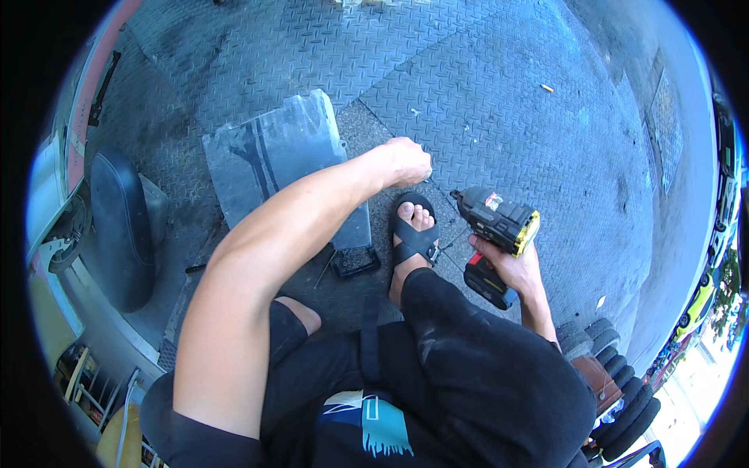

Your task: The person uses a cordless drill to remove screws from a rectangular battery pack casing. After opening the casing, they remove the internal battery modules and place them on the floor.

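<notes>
My right hand (pixel 511 267) is wrapped round the grip of a black and yellow cordless impact driver (pixel 493 216), whose nose points up and left, toward my left hand. A battery with a red patch sits at the base of its grip. Stretched across in front of me, my left hand (pixel 407 161) is closed above the floor beyond my sandalled foot (pixel 416 225); whatever its fingers hold is hidden. Under my left forearm lies a worn grey panel (pixel 234 173) with dark streaks, partly covered by the arm. A black plastic piece (pixel 355 264) lies at the panel's near end.
A black padded scooter seat (pixel 121 230) stands at the left, by a wheel. Textured plates cover the floor (pixel 507 117), with an orange stub (pixel 547 88) on them. Several tyres (pixel 628 405) are stacked at the lower right. Vehicles stand along the far right.
</notes>
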`<state>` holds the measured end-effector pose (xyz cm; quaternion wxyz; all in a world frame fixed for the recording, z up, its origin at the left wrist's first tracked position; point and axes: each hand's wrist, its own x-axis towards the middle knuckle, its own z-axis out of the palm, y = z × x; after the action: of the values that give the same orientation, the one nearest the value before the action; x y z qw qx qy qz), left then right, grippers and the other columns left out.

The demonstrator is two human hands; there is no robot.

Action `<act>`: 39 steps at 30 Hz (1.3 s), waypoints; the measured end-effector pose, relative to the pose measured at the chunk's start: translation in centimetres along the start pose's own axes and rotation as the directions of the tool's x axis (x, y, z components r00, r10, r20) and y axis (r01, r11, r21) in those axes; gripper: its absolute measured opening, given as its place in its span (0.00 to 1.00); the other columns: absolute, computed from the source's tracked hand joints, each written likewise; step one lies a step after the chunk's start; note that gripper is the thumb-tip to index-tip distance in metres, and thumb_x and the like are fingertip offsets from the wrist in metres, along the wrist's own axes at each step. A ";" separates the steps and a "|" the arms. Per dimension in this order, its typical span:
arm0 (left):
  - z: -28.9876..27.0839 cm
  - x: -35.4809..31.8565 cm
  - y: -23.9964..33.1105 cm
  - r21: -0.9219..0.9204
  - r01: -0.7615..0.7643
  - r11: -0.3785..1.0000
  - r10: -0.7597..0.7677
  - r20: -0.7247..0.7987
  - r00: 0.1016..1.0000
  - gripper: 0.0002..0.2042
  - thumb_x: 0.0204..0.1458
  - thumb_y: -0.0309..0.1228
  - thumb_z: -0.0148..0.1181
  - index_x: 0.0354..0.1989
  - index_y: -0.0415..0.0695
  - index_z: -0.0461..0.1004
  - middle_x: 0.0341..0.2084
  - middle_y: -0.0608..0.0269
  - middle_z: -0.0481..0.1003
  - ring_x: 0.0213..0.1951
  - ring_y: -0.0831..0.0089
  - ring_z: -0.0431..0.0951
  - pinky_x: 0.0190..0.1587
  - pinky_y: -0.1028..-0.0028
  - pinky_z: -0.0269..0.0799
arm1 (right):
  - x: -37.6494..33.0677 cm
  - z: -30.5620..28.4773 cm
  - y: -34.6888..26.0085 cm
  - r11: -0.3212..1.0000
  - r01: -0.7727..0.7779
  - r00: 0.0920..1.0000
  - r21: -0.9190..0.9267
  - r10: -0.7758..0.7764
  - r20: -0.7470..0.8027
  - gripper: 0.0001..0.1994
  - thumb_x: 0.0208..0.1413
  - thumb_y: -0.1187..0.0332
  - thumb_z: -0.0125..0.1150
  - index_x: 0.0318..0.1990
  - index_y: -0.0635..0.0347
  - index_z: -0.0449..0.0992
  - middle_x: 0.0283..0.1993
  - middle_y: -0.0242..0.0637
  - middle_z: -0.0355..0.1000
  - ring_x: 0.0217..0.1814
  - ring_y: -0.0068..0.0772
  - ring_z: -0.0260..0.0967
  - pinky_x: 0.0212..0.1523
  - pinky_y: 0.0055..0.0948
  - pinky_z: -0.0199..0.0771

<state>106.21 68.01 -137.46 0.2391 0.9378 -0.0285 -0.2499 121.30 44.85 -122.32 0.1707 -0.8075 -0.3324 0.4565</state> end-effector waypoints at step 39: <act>-5.5 -12.5 -2.3 -0.517 -0.240 0.822 0.096 -0.289 0.953 0.11 0.61 0.28 0.69 0.47 0.35 0.87 0.39 0.46 0.88 0.45 0.48 0.88 0.51 0.57 0.82 | -0.3 0.1 -9.6 0.846 0.366 0.931 -0.387 -0.332 0.153 0.13 0.51 0.73 0.76 0.44 0.66 0.84 0.37 0.51 0.85 0.43 0.56 0.86 0.44 0.40 0.86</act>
<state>97.81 74.59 -128.71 0.5193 0.8480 -0.0088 -0.1053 117.45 51.59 -116.61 0.0647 -0.7321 -0.5682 0.3701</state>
